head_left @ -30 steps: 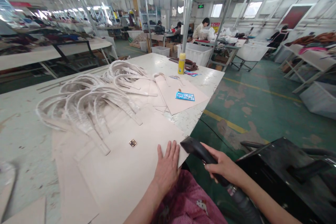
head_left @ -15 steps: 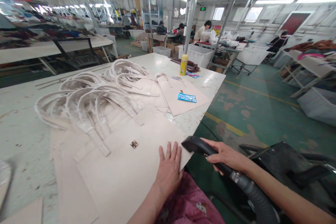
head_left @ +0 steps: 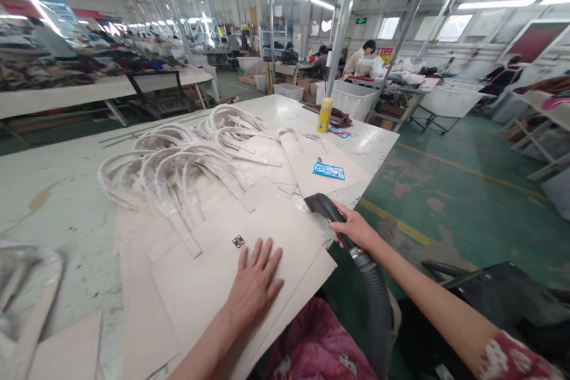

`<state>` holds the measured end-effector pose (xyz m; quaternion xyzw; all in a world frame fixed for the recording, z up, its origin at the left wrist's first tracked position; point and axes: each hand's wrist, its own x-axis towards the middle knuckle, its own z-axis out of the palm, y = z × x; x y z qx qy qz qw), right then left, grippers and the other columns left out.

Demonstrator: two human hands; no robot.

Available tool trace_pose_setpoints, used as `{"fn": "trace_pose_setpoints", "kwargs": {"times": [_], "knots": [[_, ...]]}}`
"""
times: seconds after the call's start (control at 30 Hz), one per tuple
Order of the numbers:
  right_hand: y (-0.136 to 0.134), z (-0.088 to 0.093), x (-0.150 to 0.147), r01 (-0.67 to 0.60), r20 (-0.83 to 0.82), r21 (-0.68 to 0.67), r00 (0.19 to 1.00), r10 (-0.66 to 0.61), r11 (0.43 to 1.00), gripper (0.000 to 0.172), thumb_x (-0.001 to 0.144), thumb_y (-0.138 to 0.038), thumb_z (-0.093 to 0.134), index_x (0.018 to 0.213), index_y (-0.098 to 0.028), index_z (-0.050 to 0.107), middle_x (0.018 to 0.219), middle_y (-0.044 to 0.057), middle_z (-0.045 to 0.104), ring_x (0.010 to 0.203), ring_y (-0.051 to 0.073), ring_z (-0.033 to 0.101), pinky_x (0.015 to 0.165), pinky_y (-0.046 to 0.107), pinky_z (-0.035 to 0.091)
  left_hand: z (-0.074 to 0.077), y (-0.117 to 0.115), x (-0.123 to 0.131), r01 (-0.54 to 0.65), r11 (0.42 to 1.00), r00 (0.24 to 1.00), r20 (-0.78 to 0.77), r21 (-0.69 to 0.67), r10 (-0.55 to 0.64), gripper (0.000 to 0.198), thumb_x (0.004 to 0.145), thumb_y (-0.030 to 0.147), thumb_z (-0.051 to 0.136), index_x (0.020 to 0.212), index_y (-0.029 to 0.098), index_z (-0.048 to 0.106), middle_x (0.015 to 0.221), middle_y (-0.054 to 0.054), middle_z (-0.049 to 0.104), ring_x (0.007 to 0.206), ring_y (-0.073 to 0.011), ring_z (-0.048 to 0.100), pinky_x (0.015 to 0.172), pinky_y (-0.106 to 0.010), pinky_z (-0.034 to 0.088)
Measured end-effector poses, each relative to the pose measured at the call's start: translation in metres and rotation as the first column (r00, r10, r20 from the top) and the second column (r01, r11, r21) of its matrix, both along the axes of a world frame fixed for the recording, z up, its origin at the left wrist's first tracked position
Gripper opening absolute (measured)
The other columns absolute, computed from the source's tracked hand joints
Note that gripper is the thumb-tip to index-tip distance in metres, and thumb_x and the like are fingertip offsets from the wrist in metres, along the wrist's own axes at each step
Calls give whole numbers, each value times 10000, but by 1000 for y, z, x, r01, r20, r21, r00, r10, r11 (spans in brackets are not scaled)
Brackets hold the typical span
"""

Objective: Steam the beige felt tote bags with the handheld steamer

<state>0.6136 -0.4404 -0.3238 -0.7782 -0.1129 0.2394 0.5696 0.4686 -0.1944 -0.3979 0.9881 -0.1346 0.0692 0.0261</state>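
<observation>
My left hand (head_left: 255, 285) lies flat with fingers spread on a pale beige sheet (head_left: 214, 285), just below a small metal plate with dark holes (head_left: 238, 241). Beneath that sheet, the edges of other sheets stick out. My right hand (head_left: 354, 228) is wrapped round a black vacuum nozzle (head_left: 332, 212), whose tip touches or hovers at the sheet's upper right edge. From the nozzle a ribbed hose (head_left: 374, 291) runs down beside my lap. Plastic-wrapped pale straps (head_left: 178, 166) arch over the sheets at the back left.
On the worktable (head_left: 75, 190), a blue packet (head_left: 328, 171) lies on farther sheets. A yellow bottle (head_left: 325, 115) stands near brown straps (head_left: 341, 117). More wrapped straps (head_left: 40, 291) are at the near left. Beyond are white bins (head_left: 356, 98) and people at other tables.
My left hand has moved left over the sheet, towards the metal plate. My right hand and the nozzle have moved up along the sheet's right edge. The top sheet has shifted, baring one below; the view has turned left.
</observation>
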Motion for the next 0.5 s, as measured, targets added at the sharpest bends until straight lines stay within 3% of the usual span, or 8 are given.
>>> {"fn": "trace_pose_setpoints", "kwargs": {"times": [0.1, 0.23, 0.37, 0.5], "knots": [[-14, 4, -13, -48, -39, -19, 998, 47, 999, 723, 691, -211, 583, 1342, -279, 276, 682, -29, 567, 442, 133, 565, 357, 224, 467, 5, 15, -1, -63, 998, 997, 42, 22, 62, 553, 835, 471, 399, 1339, 275, 285, 1418, -60, 204, 1297, -296, 122, 1021, -528, 52], [-20, 2, -21, -85, -73, -40, 994, 82, 996, 722, 689, -209, 586, 1344, -238, 283, 592, -46, 538, 413, 130, 546, 338, 214, 448, 12, 3, 13, -134, 991, 990, 54, 18, 133, 538, 828, 492, 394, 1320, 284, 325, 1401, -55, 254, 1291, -305, 142, 1012, -554, 30], [-5, -2, -9, -94, -44, -23, 995, 93, 995, 741, 704, -214, 563, 1361, -240, 220, 635, -42, 542, 430, 125, 548, 357, 221, 459, 13, -4, 17, -170, 985, 984, 56, 12, 169, 539, 818, 486, 411, 1313, 285, 338, 1392, -57, 274, 1288, -301, 158, 1017, -548, 33], [23, 4, 9, -170, -14, 8, 985, 170, 985, 733, 703, -194, 560, 1354, -246, 227, 651, -40, 551, 430, 119, 544, 358, 215, 456, 14, 8, 3, -118, 992, 992, 44, 51, 115, 558, 805, 463, 430, 1324, 292, 316, 1401, -47, 255, 1289, -294, 162, 1024, -537, 33]]}}
